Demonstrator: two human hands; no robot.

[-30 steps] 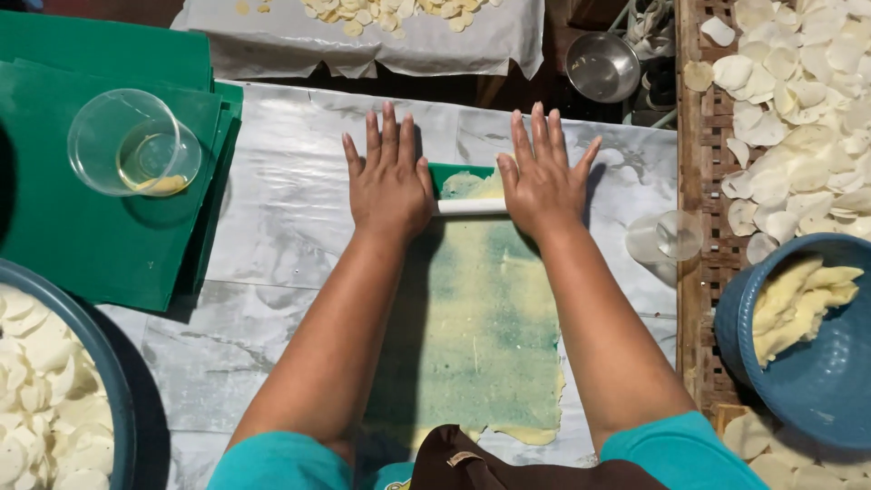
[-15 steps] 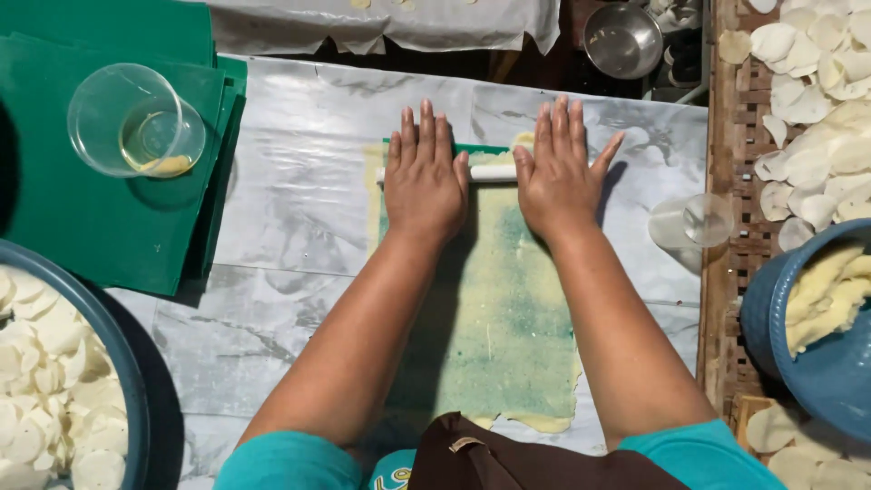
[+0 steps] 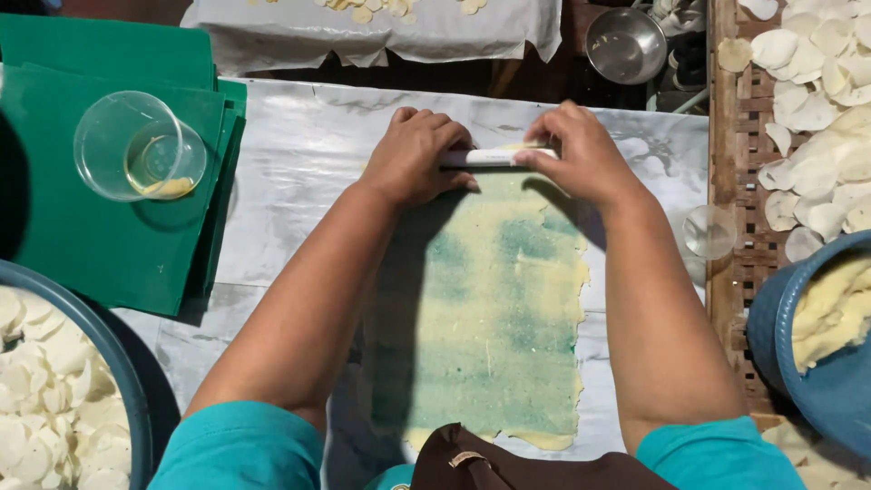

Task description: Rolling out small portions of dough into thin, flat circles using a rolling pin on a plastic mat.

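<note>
Head view looks straight down on a work table point(image 3: 290, 172) covered with a pale plastic sheet. Thin yellowish dough point(image 3: 481, 308), the largest thing on it, lies rolled out over a green mat and runs from the person's body to the far end of the sheet, with ragged edges on the right. Green boards point(image 3: 109, 236) are stacked at the left, and a clear plastic cup point(image 3: 141, 145) with a little yellow liquid stands on them. At the lower left is a blue basin point(image 3: 118, 372) of white round discs; at the lower right a blue bowl point(image 3: 817, 363) holds yellowish dough pieces. A woven tray point(image 3: 735, 181) on the right carries more pale discs, and a small steel bowl point(image 3: 626, 44) sits beyond the table.

Both arms reach forward. Left hand point(image 3: 413, 159) and right hand point(image 3: 581, 154) sit at the far end of the dough, fingers curled down over a white roller point(image 3: 485, 157). Each hand covers one end of it, pressing it against the dough, and only its middle shows between them.
</note>
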